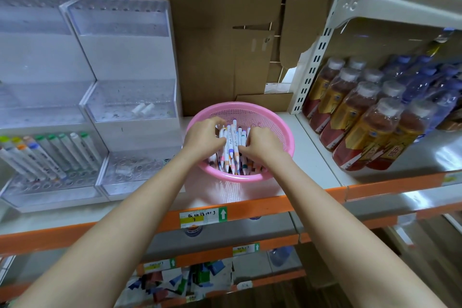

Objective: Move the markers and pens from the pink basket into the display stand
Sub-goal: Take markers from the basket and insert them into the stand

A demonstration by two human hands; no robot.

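Both hands are inside the pink basket (283, 132), which stands on the shelf (316, 157) just beside the display stand (130, 57), at its right side. The left hand (203, 136) has the fingers curled over a bunch of pens (232, 141) from the left. The right hand (262, 144) curls its fingers on the same bunch from the right, so the pens are squeezed between the 2 hands. The pens are white w/ coloured ends, and more of them lie lower in the basket. The display stand is 2 clear stepped units side by side. The lowest step of the left unit holds markers (50, 155) w/ green, orange and blue caps, leaning backward. On the next shelf section, at right, stand bottles (355, 117) of brown drink w/ white caps. Brown cardboard (212, 20) is behind the basket.
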